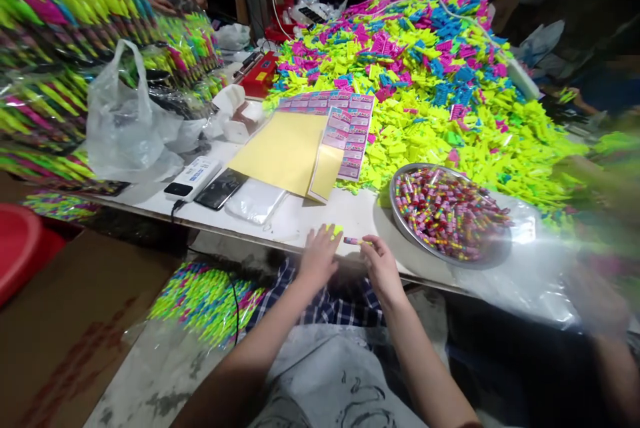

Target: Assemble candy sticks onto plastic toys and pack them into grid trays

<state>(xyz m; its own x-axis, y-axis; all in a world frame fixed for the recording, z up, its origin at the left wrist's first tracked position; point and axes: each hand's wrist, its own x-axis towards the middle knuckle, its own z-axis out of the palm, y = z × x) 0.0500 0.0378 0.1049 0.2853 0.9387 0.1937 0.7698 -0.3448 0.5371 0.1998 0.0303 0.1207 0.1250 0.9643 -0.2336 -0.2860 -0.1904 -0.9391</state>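
Forearms are reaching forward from the person's lap, both sloping inward to the near edge of a white desk (360, 205). The left hand (319, 258) is lying palm down, its fingers extended and slightly parted over a small yellow piece (337, 230) at the desk's edge; whether it is gripping, I can't tell. Just to its right, the right hand (381, 263) is bending at the knuckles, thumb and fingertips closing on one end of a small wrapped tube (351, 241), which is pointing toward the left hand.

Beyond them, a label sheet (359, 123) is showing rows of pink and blue labels; I'm making out "CAND" on several, the rest being too small. A plain yellow sheet (280, 151) is lying beside it. Blue print is running along a white device (199, 171), too fine to read, next to a black phone (220, 189) and a clear packet (256, 201). A metal bowl (393, 205) of similar tubes is sitting near the right hand, before a bright heap (425, 95) of yellow, pink and blue plastic pieces.
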